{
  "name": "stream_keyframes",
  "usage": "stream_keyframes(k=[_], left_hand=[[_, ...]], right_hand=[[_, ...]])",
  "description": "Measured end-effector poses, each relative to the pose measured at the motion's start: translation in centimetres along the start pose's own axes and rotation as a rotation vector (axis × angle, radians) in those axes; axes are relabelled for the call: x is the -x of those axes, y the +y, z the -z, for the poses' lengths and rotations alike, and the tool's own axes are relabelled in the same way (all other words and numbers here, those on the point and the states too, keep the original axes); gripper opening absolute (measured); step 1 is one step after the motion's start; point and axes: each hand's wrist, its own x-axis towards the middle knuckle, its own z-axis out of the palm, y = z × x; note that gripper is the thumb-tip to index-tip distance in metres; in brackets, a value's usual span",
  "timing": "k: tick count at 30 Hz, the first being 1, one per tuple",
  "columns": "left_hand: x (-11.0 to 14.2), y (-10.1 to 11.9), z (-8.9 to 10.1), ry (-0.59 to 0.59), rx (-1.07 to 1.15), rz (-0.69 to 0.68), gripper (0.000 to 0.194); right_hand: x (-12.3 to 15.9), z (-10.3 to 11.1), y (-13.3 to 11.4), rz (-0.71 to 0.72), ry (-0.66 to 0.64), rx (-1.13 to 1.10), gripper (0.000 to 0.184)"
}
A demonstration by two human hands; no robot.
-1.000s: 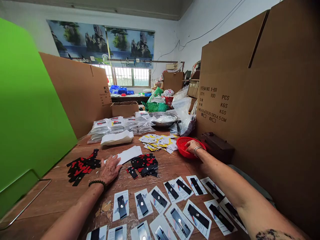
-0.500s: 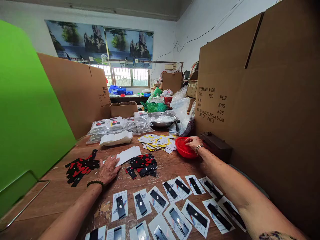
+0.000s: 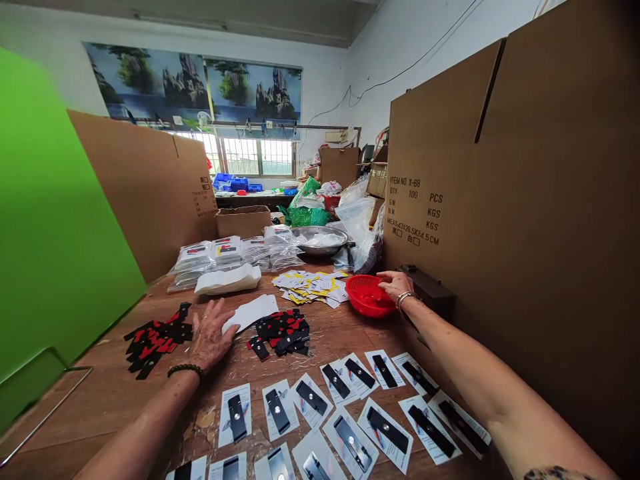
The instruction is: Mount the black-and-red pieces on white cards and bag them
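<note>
Head view: red plastic basket (image 3: 367, 311) at the right hand's (image 3: 396, 285) fingertips, on the table (image 3: 345, 340). Right fingers bent over its right rim; can't tell if they grip the rim or something small. Basket sits upright, round, mouth up; a few small reddish bits inside, too small to identify. White paper stack (image 3: 254, 311) at the left hand's (image 3: 213, 333) fingertips; left fingers spread, palm down, closed on nothing, thumb at the stack's near-left corner. Stack lies flat, long axis slanting from left thumb off to the right and slightly away.

Just right of left fingers: pile of black-and-red strips (image 3: 284, 332), lying every which way; second strip pile (image 3: 156, 341) left of that hand. Between both hands, a bit beyond the fingers: yellow-and-white cards (image 3: 311, 288), heaped, touching or nearly touching the basket.

Nearer the body than the fingers: white backing cards in rows, each visible black strip (image 3: 279, 411) lying lengthwise along its card, most slanting far-left to near-right.

Beyond the fingers: clear bagged card packs (image 3: 230, 252), steel pan (image 3: 320, 251) with whitish plastic in it, handle to the right, and open cardboard box (image 3: 243, 224), contents hidden.
</note>
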Motion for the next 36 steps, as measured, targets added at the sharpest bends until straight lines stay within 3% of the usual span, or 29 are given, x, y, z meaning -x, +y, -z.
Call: stream_keyframes(k=[5, 9, 11, 13, 15, 17, 20, 22, 24, 26, 28, 31, 33, 36], left_hand=[[-0.4, 2.1, 0.8, 0.139, 0.283, 0.004, 0.028], [-0.4, 5.7, 1.8, 0.178, 0.701, 0.104, 0.026], [0.0, 8.2, 2.5, 0.113, 0.973, 0.196, 0.03], [0.6, 11.1, 3.4, -0.045, 1.273, 0.31, 0.038], [1.4, 13.9, 4.3, -0.218, 1.56, 0.392, 0.044], [2.2, 16.5, 5.1, -0.315, 1.8, 0.464, 0.038], [3.4, 19.5, 5.8, -0.455, 2.082, 0.65, 0.031], [4.3, 20.7, 6.0, -0.486, 2.263, 0.668, 0.033], [5.5, 21.3, 6.2, -0.417, 2.399, 0.702, 0.034], [7.0, 21.4, 6.6, -0.326, 2.453, 0.815, 0.036], [8.7, 21.1, 7.1, -0.284, 2.46, 0.922, 0.037], [11.2, 20.1, 8.0, -0.287, 2.456, 0.978, 0.036], [12.7, 19.4, 8.4, -0.27, 2.439, 0.985, 0.035], [14.8, 18.5, 8.8, -0.239, 2.403, 0.974, 0.031]], right_hand=[[-0.2, 0.3, 0.4, -0.088, 0.137, -0.204, 0.022], [-0.3, 1.0, -0.2, -0.159, 0.218, -0.425, 0.025], [-0.1, 1.6, -1.3, -0.177, 0.222, -0.545, 0.027], [0.7, 2.1, -3.1, -0.175, 0.19, -0.662, 0.03], [2.4, 2.3, -5.2, -0.156, 0.125, -0.755, 0.034], [5.3, 1.8, -7.6, -0.129, 0.006, -0.852, 0.04], [11.3, 0.3, -10.9, -0.091, -0.319, -1.081, 0.047], [15.5, -0.7, -12.6, -0.087, -0.498, -1.153, 0.049], [19.1, -1.5, -13.7, -0.075, -0.597, -1.108, 0.05], [21.6, -1.8, -14.5, 0.006, -0.616, -0.985, 0.044], [23.4, -1.7, -14.9, 0.154, -0.56, -0.821, 0.031], [25.0, -1.3, -15.4, 0.337, -0.445, -0.611, 0.017], [25.8, -1.0, -15.6, 0.31, -0.477, -0.579, 0.019], [27.1, -0.8, -15.9, 0.048, -0.727, -0.721, 0.031]])
